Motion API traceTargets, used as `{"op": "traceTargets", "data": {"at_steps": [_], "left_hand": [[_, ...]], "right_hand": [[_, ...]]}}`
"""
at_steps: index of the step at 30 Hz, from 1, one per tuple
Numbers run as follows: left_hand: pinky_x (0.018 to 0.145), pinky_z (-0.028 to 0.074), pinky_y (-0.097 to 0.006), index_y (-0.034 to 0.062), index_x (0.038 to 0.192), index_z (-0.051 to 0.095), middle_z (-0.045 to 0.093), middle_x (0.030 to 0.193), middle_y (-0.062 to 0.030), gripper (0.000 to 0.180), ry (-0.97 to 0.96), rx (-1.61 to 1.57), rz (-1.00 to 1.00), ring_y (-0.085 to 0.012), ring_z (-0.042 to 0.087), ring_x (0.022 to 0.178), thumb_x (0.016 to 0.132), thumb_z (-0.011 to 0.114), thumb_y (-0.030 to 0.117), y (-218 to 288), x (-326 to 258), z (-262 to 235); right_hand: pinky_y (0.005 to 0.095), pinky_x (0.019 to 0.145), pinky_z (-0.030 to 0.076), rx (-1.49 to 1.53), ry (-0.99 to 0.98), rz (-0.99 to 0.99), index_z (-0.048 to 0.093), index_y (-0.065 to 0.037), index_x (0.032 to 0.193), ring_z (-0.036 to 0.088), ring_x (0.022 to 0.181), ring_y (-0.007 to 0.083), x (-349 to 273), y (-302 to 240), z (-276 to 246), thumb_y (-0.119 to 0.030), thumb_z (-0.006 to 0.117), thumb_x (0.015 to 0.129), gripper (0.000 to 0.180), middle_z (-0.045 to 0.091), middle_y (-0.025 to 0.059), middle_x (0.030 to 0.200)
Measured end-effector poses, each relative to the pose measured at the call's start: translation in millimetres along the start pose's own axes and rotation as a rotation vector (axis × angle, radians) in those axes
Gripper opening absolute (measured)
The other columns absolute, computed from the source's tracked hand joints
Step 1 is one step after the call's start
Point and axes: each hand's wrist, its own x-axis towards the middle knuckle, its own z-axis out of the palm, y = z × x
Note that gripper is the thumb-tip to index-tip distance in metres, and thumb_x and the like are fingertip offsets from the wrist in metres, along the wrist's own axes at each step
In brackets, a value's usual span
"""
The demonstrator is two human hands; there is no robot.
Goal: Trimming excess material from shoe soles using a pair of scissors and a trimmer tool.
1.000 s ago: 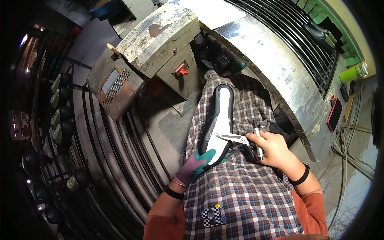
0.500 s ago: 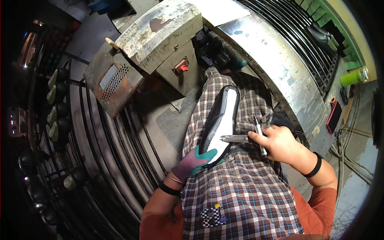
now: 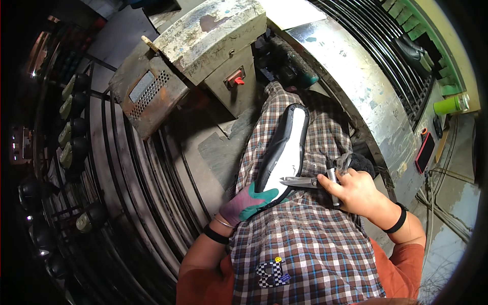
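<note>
Across my lap lies a black shoe upper on its last, with its white bottom (image 3: 287, 152) facing up. My left hand (image 3: 249, 202), in a purple and green glove, is closed round its near end, thumb on the white face. My bare right hand (image 3: 353, 189) grips a pair of scissors (image 3: 303, 182), whose blades point left over the right edge of the white bottom; whether they touch it I cannot tell. A silver pen-like tool (image 3: 332, 179) is also held in the right hand, upright across the scissors.
A worn metal machine (image 3: 213, 43) with a red switch (image 3: 237, 80) stands ahead. Right of it runs a metal table (image 3: 351, 66) beside a barred conveyor (image 3: 373, 46) carrying a dark shoe (image 3: 414, 54). Racks with several shoes (image 3: 75, 129) are at left. A phone (image 3: 424, 152) and green bottle (image 3: 450, 105) lie right.
The shoe has turned slightly, so more of its white bottom shows. The pen-like tool has tipped a little, and the scissors stay near the same edge. My view has shifted slightly.
</note>
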Motion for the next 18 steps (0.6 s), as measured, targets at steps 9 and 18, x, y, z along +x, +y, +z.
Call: {"op": "traceTargets", "data": {"at_steps": [9,18], "left_hand": [[0.105,0.038,-0.030,-0.0042,0.136,0.042,0.054,0.130,-0.0111,0.056,0.082,0.015,-0.081,-0.0180,0.052,0.121,0.085,0.063,0.004,4.8,-1.4,4.1],[0.101,0.042,-0.030,-0.0037,0.135,0.042,0.056,0.126,-0.0108,0.057,0.041,-0.080,-0.055,-0.0178,0.056,0.113,0.085,0.065,0.010,-7.2,2.3,-0.9]], "right_hand": [[0.0386,0.055,0.049,0.122,-0.042,-0.032,0.058,-0.014,0.124,0.060,0.063,0.0280,15.2,7.1,1.8,-0.020,0.075,0.061,0.066,0.059,0.0100,0.076],[0.0386,0.076,0.052,0.772,0.341,0.274,0.057,-0.005,0.120,0.064,0.086,0.0349,18.9,-1.8,56.7,-0.008,0.070,0.071,0.050,0.064,0.0163,0.095]]}}
